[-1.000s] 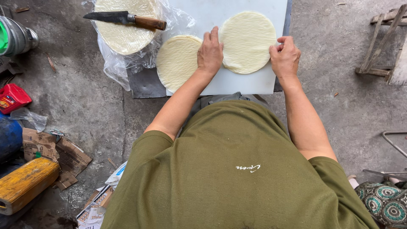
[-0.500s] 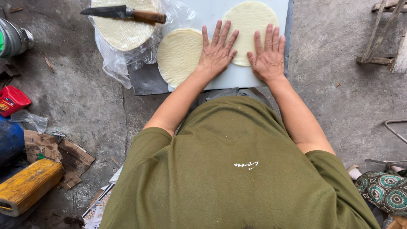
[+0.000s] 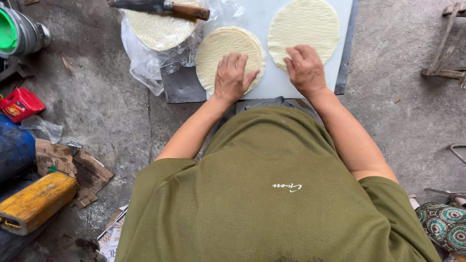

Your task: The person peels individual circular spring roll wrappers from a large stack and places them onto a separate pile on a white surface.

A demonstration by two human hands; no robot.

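Pale dough makes two flat round sheets on the white board. The left hand lies palm down on the near dough round, its grip pressed flat with fingers together, pinching nothing. The right hand rests on the lower edge of the far dough round, fingers curled; whether they nip the edge I cannot tell. A third round, perhaps a stack, sits on a clear plastic bag to the left, with one wooden-handled knife across it. On the concrete floor lie one red container and one yellow case.
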